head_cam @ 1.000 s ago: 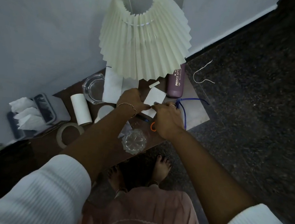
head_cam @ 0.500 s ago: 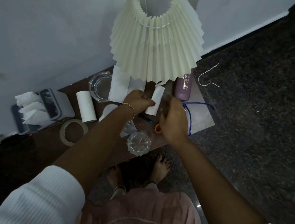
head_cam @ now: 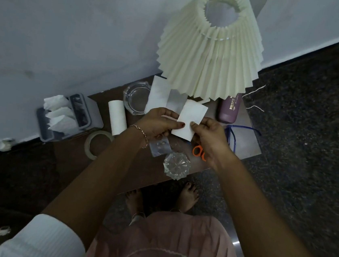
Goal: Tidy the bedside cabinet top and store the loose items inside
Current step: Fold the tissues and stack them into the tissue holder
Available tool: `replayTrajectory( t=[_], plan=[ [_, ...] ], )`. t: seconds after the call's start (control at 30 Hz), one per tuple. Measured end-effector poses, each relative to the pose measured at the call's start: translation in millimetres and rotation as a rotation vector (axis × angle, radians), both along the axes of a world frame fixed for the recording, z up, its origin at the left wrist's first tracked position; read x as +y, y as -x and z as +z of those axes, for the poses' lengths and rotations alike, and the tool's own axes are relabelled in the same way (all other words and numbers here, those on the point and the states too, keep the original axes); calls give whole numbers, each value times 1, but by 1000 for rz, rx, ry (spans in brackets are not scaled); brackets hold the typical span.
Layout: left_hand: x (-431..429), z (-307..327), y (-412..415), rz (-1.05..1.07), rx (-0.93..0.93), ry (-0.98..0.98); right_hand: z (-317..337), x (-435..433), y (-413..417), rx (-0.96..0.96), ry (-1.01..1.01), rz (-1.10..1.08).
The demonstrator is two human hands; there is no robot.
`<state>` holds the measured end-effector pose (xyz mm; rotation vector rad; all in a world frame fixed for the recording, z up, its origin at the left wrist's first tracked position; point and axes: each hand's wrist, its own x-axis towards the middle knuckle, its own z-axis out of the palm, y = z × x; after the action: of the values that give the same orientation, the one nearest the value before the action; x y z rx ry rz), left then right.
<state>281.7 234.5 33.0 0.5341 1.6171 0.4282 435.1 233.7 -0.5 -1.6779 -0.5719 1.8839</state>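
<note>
Above the brown cabinet top (head_cam: 151, 168) both hands hold one white paper slip (head_cam: 189, 120). My left hand (head_cam: 158, 125) pinches its left edge and my right hand (head_cam: 210, 137) pinches its lower right edge. More white papers (head_cam: 159, 95) lie flat behind it near the lamp. Around the hands lie a white roll (head_cam: 117, 117), a tape ring (head_cam: 97, 144), a glass ashtray (head_cam: 135, 99), a cut-glass piece (head_cam: 177, 167), orange-handled scissors (head_cam: 198, 150), a purple bottle (head_cam: 228, 109), blue-framed glasses (head_cam: 242, 132) and a small clear packet (head_cam: 160, 148).
A pleated cream lampshade (head_cam: 210, 57) overhangs the back of the cabinet. A grey tissue holder (head_cam: 68, 117) with white tissues stands on the left by the wall. Dark speckled floor (head_cam: 310, 144) lies to the right, with a white cord (head_cam: 254, 95) on it. My bare feet (head_cam: 188, 196) stand below the front edge.
The paper slip was on edge in my left hand half a second ago; now it faces up flat, with both hands pinching it. The view has shifted slightly.
</note>
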Motion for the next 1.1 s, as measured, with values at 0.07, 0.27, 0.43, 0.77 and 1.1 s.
replayTrajectory(
  t=[0.07, 0.27, 0.43, 0.77, 1.1],
  plan=[
    [-5, 5, 7, 57, -15, -34, 6, -2, 8, 29, -15, 54],
    [-24, 25, 39, 251, -1, -127, 25, -7, 43, 42, -80, 276],
    [-49, 47, 83, 415, 40, -235, 37, -11, 94, -4, -285, 498],
    [-127, 54, 191, 760, 92, -451, 59, -30, 216, -292, -754, 941],
    [-142, 36, 231, 696, 223, -478, 44, -33, 258, -449, -924, 1089]
  ],
)
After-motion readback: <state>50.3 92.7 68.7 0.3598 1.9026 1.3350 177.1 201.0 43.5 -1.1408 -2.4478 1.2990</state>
